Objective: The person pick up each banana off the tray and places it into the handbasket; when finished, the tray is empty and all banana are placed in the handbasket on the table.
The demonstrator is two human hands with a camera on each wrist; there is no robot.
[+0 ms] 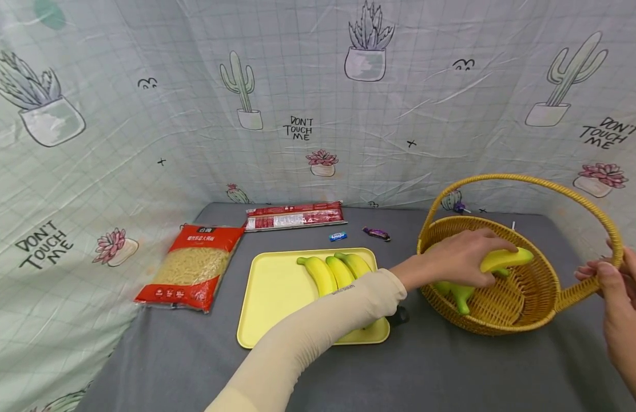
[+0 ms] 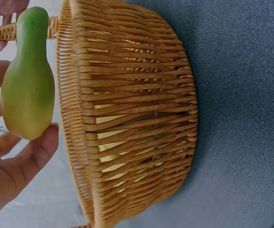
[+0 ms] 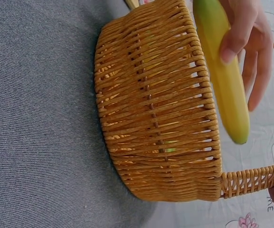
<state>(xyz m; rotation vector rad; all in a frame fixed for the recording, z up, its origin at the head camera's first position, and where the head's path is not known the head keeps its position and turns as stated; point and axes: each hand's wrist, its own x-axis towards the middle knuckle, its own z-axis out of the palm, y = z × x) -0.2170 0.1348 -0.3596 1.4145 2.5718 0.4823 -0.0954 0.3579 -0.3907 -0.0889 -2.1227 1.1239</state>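
**Banana in hand, right over the basket**

So your left hand (image 1: 459, 256) is wrapped around a yellow banana (image 1: 505, 258), fingers curled over the top of it, and it sits just above the inside of the wicker basket (image 1: 541, 283). In the left wrist view the banana end looks greenish and your fingers cup it right beside the basket rim. There's another greener fruit (image 1: 459, 294) lying in the basket, right under your hand.

Your right hand (image 1: 613, 286) is over at the far side, fingers curled round the basket handle (image 1: 591, 289) near where it meets the rim.

The basket stands on the grey bench (image 1: 431, 366), upright, on the right side. Just left of it is a yellow tray (image 1: 277, 292) with three bananas (image 1: 333, 272) lying side by side, your left sleeve (image 1: 318, 326) crossing over the front of it.

Further left there's a red bag of pasta (image 1: 194, 266) flat on the bench. Toward the back, a long red packet (image 1: 294, 216) lies along the edge, with a small blue wrapper (image 1: 338, 236) and a purple candy (image 1: 376, 233) near it, well apart from the tray. A cactus-print curtain (image 1: 143, 114) hangs behind everything.
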